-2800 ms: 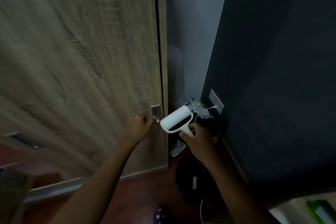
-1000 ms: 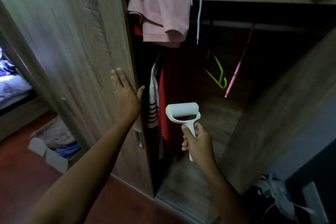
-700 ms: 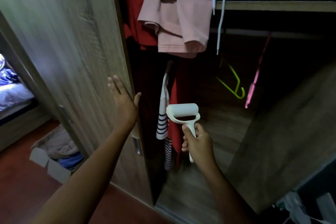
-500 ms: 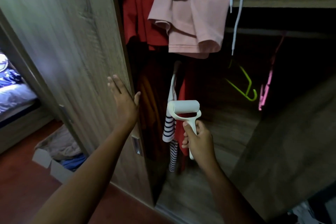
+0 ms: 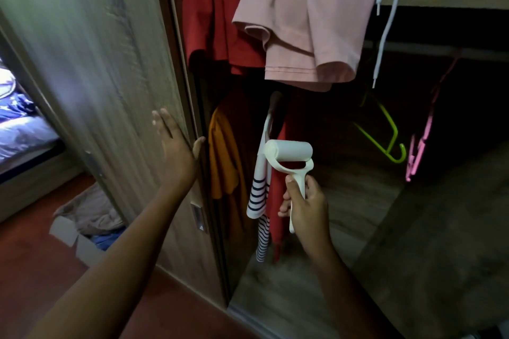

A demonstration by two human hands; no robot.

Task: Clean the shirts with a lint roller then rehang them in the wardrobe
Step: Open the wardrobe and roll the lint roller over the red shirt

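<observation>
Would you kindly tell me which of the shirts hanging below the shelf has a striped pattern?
The white shirt with navy stripes, hanging between the plain orange shirt and the plain red shirt; neither neighbour has any pattern.

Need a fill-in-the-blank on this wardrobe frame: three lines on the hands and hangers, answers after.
The right hand grips the handle of a white ____.
The left hand presses flat on the wardrobe ____.
The empty hanger left of the pink hanger is coloured ____.
Missing words: lint roller; door; green.
</observation>
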